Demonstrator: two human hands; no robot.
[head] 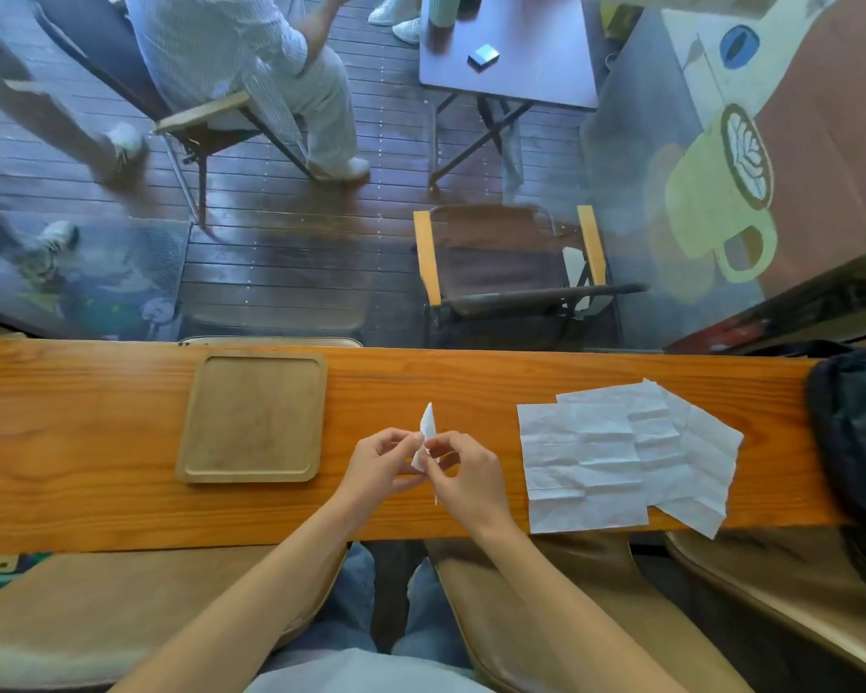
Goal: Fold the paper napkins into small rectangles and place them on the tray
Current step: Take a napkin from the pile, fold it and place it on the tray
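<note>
A white paper napkin (pixel 427 426), folded narrow and standing on edge, is pinched between my left hand (pixel 382 462) and my right hand (pixel 463 472) just above the wooden counter (pixel 421 377). Both hands meet at its lower half, and its top corner sticks up past my fingers. The bare wooden tray (pixel 251 417) lies flat to the left of my hands, about a hand's width away. Unfolded white napkins (pixel 601 457) lie overlapping in a loose pile on the counter to the right.
A dark bag (pixel 856 432) sits at the counter's right end beside the napkin pile. Beyond the counter a glass pane looks down on a deck with a folding chair (pixel 511 262), a small table (pixel 511 57) and seated and walking people. Padded stool seats flank my legs.
</note>
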